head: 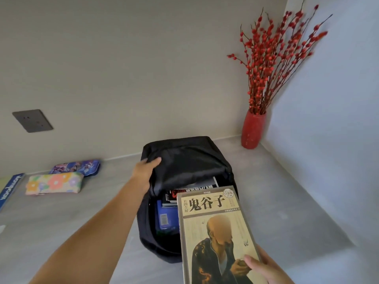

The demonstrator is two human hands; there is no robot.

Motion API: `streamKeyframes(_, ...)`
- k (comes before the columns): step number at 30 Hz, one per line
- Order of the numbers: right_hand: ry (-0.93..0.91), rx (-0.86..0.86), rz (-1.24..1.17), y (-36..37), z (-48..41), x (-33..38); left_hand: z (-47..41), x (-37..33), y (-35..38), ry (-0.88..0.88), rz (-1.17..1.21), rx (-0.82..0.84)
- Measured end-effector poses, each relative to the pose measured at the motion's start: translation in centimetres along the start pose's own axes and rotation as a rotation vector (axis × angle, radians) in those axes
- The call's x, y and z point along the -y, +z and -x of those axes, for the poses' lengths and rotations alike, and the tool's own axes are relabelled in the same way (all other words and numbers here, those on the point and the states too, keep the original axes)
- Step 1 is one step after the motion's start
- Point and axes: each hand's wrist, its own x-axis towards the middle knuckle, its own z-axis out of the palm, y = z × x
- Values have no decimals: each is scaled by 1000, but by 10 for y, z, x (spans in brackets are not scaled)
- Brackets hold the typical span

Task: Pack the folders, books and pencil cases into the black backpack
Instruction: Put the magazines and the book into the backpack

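The black backpack (188, 160) lies open on the grey surface. My left hand (144, 173) grips its upper flap and holds it up. Inside lie a blue book (166, 218) and a dark book with red print (190, 190). My right hand (266, 267) holds a tan book (213, 228) by its near right corner; the book's far end reaches over the bag's opening. A floral pencil case (54, 183) and a dark blue pencil case (77, 166) lie to the left. A blue folder (9, 189) sits at the left edge.
A red vase (252, 130) with red berry branches (274, 58) stands in the back right corner. A dark wall socket (32, 120) is on the back wall at left. The right wall runs close beside the backpack.
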Motion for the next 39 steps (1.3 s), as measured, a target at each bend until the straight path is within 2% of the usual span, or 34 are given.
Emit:
streamKeyframes(5,24,46,-252,-5,-7,4,1,-58,18,170,132,207)
streamKeyframes(10,7,102,-442,8,-12,17,11,-64,17,174,161,226)
streamKeyframes(16,16,58,-435,18,-15,26,20,-67,9,202,147,268)
streamKeyframes(21,113,-48,-380,25,-23,25,27,-70,5,214,92,296)
streamKeyframes(25,186,-129,-436,32,-25,28,31,-74,3,214,89,312)
streamKeyframes(29,170,-149,-492,33,-33,35,34,-74,1,209,92,333)
streamKeyframes(39,165,-199,-345,62,-105,84,29,-74,-6,174,136,327)
